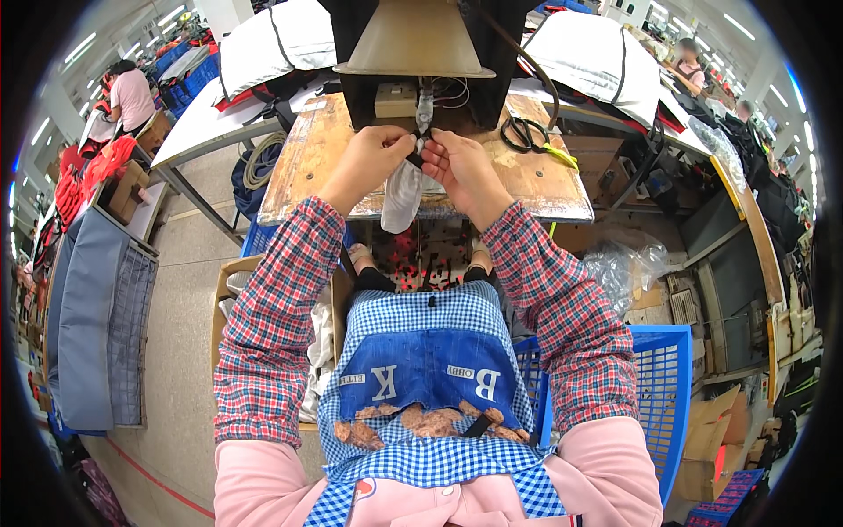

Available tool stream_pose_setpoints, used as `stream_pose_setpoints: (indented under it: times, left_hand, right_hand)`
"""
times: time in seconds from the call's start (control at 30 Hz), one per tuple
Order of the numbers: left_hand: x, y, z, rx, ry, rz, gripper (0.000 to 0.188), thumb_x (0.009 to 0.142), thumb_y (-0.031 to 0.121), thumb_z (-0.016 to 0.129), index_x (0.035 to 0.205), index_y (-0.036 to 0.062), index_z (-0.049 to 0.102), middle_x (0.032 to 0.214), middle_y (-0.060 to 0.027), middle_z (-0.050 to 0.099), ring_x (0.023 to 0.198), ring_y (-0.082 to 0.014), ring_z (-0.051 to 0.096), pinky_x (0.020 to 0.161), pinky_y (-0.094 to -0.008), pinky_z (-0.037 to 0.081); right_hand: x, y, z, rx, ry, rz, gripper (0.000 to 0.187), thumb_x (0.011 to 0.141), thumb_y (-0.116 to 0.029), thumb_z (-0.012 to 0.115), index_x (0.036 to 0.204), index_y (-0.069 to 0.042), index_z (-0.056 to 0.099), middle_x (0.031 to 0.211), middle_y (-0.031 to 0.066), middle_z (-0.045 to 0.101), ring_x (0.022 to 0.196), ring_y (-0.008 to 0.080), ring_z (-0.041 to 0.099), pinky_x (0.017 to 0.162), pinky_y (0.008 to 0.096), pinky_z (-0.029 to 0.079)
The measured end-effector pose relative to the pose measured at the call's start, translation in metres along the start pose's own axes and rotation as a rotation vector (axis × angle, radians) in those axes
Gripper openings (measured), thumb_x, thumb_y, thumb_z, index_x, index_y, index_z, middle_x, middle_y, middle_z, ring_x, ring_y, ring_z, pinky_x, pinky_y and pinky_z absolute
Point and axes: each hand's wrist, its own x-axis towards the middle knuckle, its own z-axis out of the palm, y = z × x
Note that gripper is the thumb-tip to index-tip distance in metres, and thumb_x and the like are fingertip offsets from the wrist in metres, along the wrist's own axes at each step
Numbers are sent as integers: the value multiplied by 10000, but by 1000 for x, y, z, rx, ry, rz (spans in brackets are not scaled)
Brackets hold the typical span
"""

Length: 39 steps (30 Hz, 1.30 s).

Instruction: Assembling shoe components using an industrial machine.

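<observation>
My left hand and my right hand meet at the front of a small machine on a worn wooden table. Both pinch a small dark piece right under the machine's head. A pale grey cloth piece hangs from my fingers over the table's front edge. My sleeves are red plaid. On my lap, a blue checked apron carries several small brown scraps.
Black scissors lie on the table to the right. A blue plastic crate stands at my right, a cardboard box at my left. Grey padded panels lean far left. Other people work at tables behind.
</observation>
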Motion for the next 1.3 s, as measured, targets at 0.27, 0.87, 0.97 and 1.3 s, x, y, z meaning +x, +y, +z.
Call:
stream_pose_setpoints:
  times: [0.27,0.87,0.97,1.3]
  left_hand:
    - [0,-2,-2,-55,9,-22,323,910,236,601,1000,-66,671,736,-70,645,689,-116,564,636,-288,471]
    - [-18,-1,-29,-114,-347,-18,308,971,264,565,1028,-16,678,760,33,588,672,-53,507,608,-217,430]
    - [-12,-1,-27,-126,-299,-33,310,967,266,567,1024,-17,680,760,28,595,667,-58,507,606,-223,433]
    - [6,-7,-24,-154,-293,-57,295,967,253,562,1012,-11,684,766,20,603,659,-62,514,600,-234,438]
  right_hand:
    - [-4,-5,0,20,23,-27,141,948,-189,581,934,-49,580,854,21,601,763,135,603,636,284,512]
    - [-45,-4,-7,-675,-143,-221,216,920,-163,641,1047,9,664,908,44,691,819,86,636,678,216,490]
    - [-41,-3,-7,-644,-126,-205,234,947,-199,613,1075,-7,652,928,24,680,859,86,639,708,224,502]
    - [-23,2,-7,-459,-68,-190,215,957,-201,597,1061,-18,641,918,39,670,840,116,643,711,244,515]
